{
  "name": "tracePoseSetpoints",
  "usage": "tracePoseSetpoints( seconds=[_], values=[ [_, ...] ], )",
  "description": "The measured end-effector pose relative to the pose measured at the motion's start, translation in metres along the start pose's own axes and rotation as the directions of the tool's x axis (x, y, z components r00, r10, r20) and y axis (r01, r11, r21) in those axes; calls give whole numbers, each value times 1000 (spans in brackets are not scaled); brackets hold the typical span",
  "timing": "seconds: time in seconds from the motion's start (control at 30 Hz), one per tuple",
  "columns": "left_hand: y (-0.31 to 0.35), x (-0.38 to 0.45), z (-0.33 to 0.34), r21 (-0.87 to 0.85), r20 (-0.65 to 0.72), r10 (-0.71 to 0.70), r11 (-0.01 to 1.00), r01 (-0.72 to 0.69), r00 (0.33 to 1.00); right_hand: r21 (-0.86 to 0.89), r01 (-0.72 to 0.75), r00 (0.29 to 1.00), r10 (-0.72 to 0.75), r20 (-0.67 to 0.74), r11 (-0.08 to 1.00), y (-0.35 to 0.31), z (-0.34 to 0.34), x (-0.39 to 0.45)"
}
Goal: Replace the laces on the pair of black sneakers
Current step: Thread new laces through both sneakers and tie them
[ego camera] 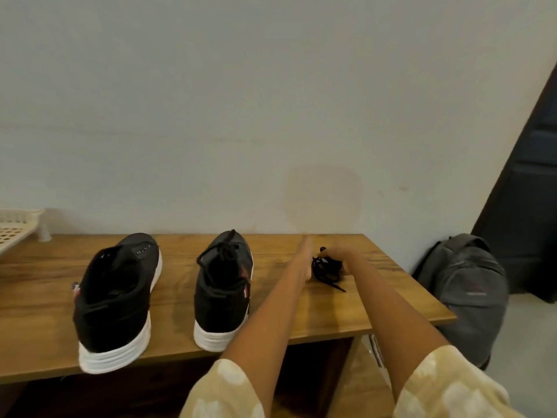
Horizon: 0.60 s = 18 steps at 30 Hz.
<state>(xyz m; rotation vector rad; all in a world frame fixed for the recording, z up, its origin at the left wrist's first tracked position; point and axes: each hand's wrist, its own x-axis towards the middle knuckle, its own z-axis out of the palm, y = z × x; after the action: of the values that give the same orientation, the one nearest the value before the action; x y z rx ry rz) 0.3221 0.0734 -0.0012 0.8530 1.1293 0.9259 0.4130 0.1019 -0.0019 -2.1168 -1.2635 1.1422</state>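
A wooden surface (391,285) runs along a pale wall (241,101), a cream slotted rack (18,227) at nine o'clock and a grey backpack (464,285) on the floor at three o'clock.

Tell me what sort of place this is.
Probably a room in a home, perhaps an entryway or bedroom. A low wooden bench stands against a plain wall, a grey backpack leans on the floor beside it, and a plastic rack sits at the bench's left end.
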Motion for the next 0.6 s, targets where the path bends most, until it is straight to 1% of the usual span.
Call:
tracePoseSetpoints(
  seconds=[0.07, 0.13, 0.17, 0.2, 0.23, 0.27, 0.3, 0.37, 0.43, 0.47, 0.5, 0.53, 0.57, 0.6],
  values=[
    [1, 5, -3, 4, -3, -9, 1000, 9, 1000, -125, 18, 999, -14, 30, 992, -6, -6, -11],
    [2, 6, -7, 57, -15, 8, 998, -8, 1000, -300, 75, 997, -68, 32, 951, -12, -12, -12],
    [5, 3, -9, 96, -16, 29, 995, -27, 999, -345, 93, 994, -109, -26, 934, -16, -13, -6],
    [8, -1, -11, 150, -17, 53, 987, -50, 998, -382, 90, 983, -145, -117, 920, -19, -13, -5],
    [12, -7, -13, 221, -20, 95, 971, -89, 995, -403, 104, 954, -205, -218, 909, -21, -12, -5],
    [16, -13, -16, 298, -23, 155, 944, -141, 988, -379, 174, 917, -290, -274, 909, -27, -8, -9],
    [21, -17, -20, 367, -36, 233, 907, -204, 972, -326, 275, 878, -375, -299, 904, -33, -1, -14],
    [30, -26, -31, 504, -73, 395, 807, -308, 916, -209, 441, 819, -487, -303, 873, -48, 19, -36],
    [37, -41, -53, 641, -103, 525, 685, -347, 845, -137, 501, 792, -516, -326, 855, -59, 40, -59],
    [39, -51, -68, 739, -98, 586, 584, -336, 804, -152, 512, 783, -532, -322, 846, -62, 50, -71],
    [41, -59, -82, 839, -63, 641, 450, -307, 765, -192, 519, 777, -554, -301, 833, -65, 59, -80],
    [42, -70, -99, 912, -20, 679, 313, -264, 734, -235, 532, 766, -581, -275, 813, -67, 69, -91],
    [43, -81, -116, 954, 6, 712, 206, -217, 702, -269, 553, 745, -613, -264, 789, -69, 78, -102],
    [43, -92, -132, 975, -2, 732, 154, -162, 682, -283, 591, 707, -654, -270, 755, -73, 89, -114]
  ],
)
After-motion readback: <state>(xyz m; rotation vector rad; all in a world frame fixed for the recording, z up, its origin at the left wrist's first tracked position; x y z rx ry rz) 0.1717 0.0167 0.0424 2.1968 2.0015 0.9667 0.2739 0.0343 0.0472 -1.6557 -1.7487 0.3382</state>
